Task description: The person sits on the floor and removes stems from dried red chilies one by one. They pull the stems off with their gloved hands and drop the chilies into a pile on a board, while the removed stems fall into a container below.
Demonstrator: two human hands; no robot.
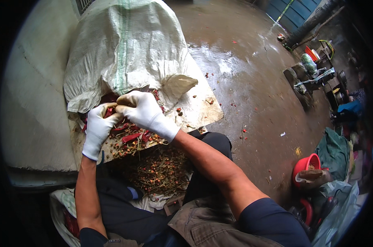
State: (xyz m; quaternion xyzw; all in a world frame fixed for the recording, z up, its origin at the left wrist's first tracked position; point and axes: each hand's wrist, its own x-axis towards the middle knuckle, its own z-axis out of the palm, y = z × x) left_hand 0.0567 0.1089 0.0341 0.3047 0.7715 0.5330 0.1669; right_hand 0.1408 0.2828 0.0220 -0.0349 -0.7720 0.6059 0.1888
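Note:
Both hands wear white work gloves and meet at the mouth of a large white woven sack (pixel 143 46) with a green stripe. My left hand (pixel 100 128) pinches a dried red chili pepper (pixel 108 112) at its fingertips. My right hand (pixel 146 112) has its fingertips closed against those of my left hand; whether it grips the pepper's stem is hidden. Below the gloves, more red chili peppers (pixel 131 137) lie among loose stems and caps on a pale board (pixel 205 108). Under the board's near edge is a heap of chili stems and caps (pixel 161 173).
A pale wall (pixel 35 108) stands at the left. An open sack (pixel 63 200) with red contents is at the lower left. On the wet concrete floor (pixel 254 92) at the right are a red plastic bucket (pixel 297 171), plastic bags and scattered stem caps.

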